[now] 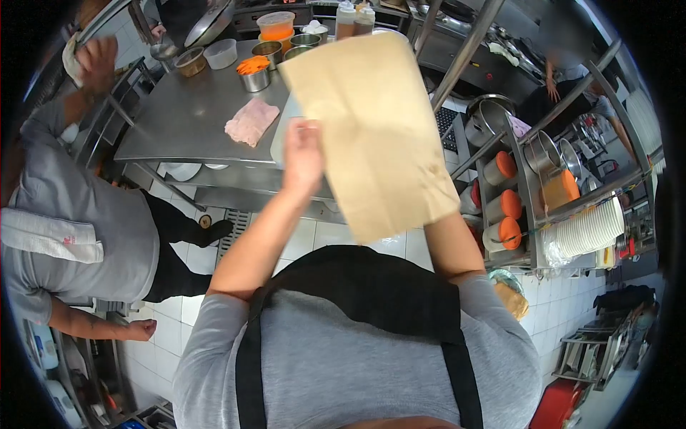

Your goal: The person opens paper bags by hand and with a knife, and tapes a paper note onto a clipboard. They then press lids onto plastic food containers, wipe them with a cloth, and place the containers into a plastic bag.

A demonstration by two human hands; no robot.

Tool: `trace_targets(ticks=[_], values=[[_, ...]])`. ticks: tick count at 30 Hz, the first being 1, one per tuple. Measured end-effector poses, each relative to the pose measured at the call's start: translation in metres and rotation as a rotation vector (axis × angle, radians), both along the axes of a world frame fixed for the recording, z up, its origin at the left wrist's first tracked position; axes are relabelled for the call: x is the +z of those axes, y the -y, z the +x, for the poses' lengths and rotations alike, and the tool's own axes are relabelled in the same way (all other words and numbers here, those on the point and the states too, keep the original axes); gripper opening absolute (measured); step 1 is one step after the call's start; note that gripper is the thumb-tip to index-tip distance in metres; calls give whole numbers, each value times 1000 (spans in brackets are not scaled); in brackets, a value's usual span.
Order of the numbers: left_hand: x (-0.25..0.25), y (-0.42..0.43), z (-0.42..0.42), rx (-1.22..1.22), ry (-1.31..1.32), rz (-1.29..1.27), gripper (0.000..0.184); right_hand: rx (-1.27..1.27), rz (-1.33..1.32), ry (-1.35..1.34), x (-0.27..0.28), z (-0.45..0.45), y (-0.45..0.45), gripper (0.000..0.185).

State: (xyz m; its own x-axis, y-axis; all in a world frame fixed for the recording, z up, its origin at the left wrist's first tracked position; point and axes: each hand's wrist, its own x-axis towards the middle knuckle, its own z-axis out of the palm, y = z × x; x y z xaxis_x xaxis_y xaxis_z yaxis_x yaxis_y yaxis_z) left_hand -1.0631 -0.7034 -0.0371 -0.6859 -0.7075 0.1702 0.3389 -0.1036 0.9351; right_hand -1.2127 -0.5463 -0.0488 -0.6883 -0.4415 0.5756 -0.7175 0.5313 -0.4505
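Observation:
A large flat sheet of brown paper (375, 136), which may be a bag, is raised in front of me over the near side of the steel table. My left hand (304, 157) is closed on its left edge, fingers pinched at the border. The paper covers my right hand; only the forearm shows below its lower right corner. Left of the paper, a pale pink piece of raw meat (252, 122) lies on the steel table (171, 114). Part of a white board (287, 129) shows between the meat and the paper.
Metal tins, one with sliced orange food (254, 66), plastic tubs (221, 53) and squeeze bottles (346, 18) stand along the table's back. A co-worker (86, 222) stands at the left. A rack (529, 207) with orange-lidded containers and stacked plates stands at the right.

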Motion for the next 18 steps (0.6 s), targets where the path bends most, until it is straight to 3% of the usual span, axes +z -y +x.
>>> trace_targets(ticks=[2,3,6,9,12,15,18], values=[[-32,55,2,289,85,-438,12,2,10,-6,-2,5,-7,43],[-37,70,10,292,157,-409,13,4,7,-11,-5,7,-7,43],[-74,107,24,367,425,-700,14,17,-8,-28,-17,7,1,43],[-117,113,25,249,437,-377,14,34,-46,-69,-32,5,17,43],[-82,72,51,-60,365,471,15,53,-62,-97,-54,5,28,44],[-116,37,63,-249,526,470,11,95,25,-87,-72,10,28,44],[-176,62,49,-15,229,207,9,247,408,59,-56,40,12,40]])
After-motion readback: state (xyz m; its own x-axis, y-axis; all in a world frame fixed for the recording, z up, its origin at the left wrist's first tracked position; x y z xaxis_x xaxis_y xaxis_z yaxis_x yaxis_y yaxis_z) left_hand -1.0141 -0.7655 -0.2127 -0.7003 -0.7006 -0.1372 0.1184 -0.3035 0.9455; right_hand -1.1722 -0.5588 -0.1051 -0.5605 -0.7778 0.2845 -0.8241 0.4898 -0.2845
